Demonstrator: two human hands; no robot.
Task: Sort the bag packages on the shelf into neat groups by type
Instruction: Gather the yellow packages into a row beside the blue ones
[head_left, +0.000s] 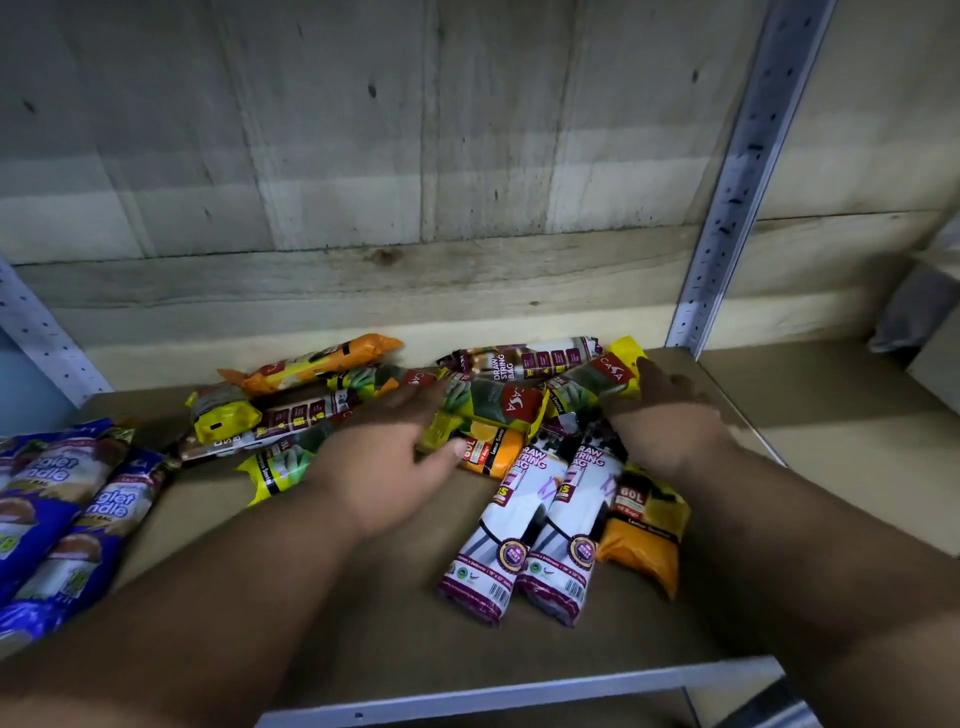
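Bag packages lie jumbled on a brown shelf board (395, 613). Two white-and-maroon draw string bag packs (545, 530) lie side by side at front centre, with an orange 60L pack (647, 535) to their right. Yellow-green packs (488, 405) and another orange pack (317, 364) sit in a mixed heap at the back. Blue singlet handle bag packs (62, 514) are grouped at the left. My left hand (384, 462) reaches flat over the heap's middle, fingers spread, touching a yellow-green pack. My right hand (670, 415) rests on the right end of the heap against a yellow pack (618, 364), with nothing gripped.
A wooden plank wall (415, 182) closes the back of the shelf. Grey slotted metal uprights stand at right (727, 208) and left (36, 332). A metal rail (519, 696) edges the shelf front. Bare board shows right of the orange pack.
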